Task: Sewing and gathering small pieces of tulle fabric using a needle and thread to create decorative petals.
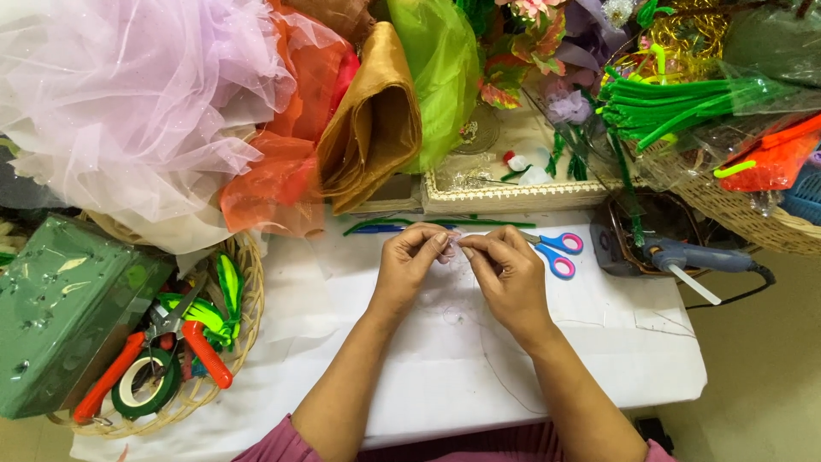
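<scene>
While both hands meet over the white table [599,359], the left hand [409,261] and the right hand [505,265] each pinch thumb against forefinger on 1 tiny pale piece [453,248] held between the fingertips, which nearly touch; it looks like a small bead or a scrap of sheer material, but it is too small to tell. A thin clear thread or wire [492,359] seems to trail from the fingers down across the table in a loose loop, so the work appears to be in an early to middle stage: the piece is gripped and being handled, and no finished item shows near the fingers. Just beyond the right fingers lie pink-and-blue scissors [556,252], unused at this instant, and just beyond the left fingers lie a blue pen [380,228] and a green stem wire [410,222]. Further right of the fingers rests a glue gun [684,257].
</scene>
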